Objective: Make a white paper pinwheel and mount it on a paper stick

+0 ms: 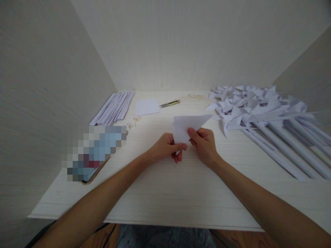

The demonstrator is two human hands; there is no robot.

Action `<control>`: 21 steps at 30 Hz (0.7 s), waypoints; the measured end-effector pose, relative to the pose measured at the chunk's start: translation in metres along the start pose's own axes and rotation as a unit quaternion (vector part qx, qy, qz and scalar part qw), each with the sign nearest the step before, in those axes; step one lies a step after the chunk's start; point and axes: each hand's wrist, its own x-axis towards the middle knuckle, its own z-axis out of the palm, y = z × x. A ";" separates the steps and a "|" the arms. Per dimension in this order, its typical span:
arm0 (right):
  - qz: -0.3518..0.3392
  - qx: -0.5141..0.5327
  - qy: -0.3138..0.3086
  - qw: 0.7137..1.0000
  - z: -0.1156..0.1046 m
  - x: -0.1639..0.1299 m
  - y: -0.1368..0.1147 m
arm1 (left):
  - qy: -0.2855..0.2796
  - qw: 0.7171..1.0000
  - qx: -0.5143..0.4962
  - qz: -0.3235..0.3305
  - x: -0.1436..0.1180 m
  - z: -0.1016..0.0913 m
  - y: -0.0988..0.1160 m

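1. Nearest the viewer, two bare forearms reach forward over the front edge of the pale table (165, 193), and patterned cloth shows just below that edge.
2. Both hands meet above the middle of the table and hold one folded sheet of white paper (186, 126), lifted clear of the tabletop.
3. The left hand (167, 147) pinches the paper's lower corner between thumb and curled fingers, with its knuckles turned toward the table.
4. The right hand (205, 143) is closed on the same sheet from the other side, thumb lying across the front face and fingers tucked behind it.
5. The paper makes a rough triangle, its long point running out to the right above the right hand.
6. To the left, near the table's left edge, lies a flat thing that is blurred out, so I cannot tell what it is.
7. Just beyond it, some small pale bits (133, 122) lie scattered on the table.
8. On the right side, a heap of paper pinwheels (254, 105) covers the table, their rolled paper sticks (289, 148) slanting toward the near right corner.
9. Farther back on the left, a bundle of rolled paper tubes (113, 108) lies side by side.
10. Close to the back wall, a small white sheet (147, 106) lies flat, with a cutter (170, 103) just to its right.
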 end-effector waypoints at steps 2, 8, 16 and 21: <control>0.003 0.003 -0.008 1.000 0.000 0.000 0.000 | -0.008 1.000 -0.003 -0.002 0.000 -0.001 0.001; 0.001 0.016 0.015 1.000 -0.001 0.004 -0.001 | -0.047 0.999 -0.008 -0.014 -0.002 -0.007 0.003; 0.021 0.027 0.010 0.999 -0.004 0.006 0.003 | -0.051 0.999 -0.003 -0.020 -0.002 -0.008 0.004; 0.008 0.031 0.051 0.998 -0.008 0.011 0.005 | -0.060 0.998 0.002 -0.027 -0.003 -0.010 0.004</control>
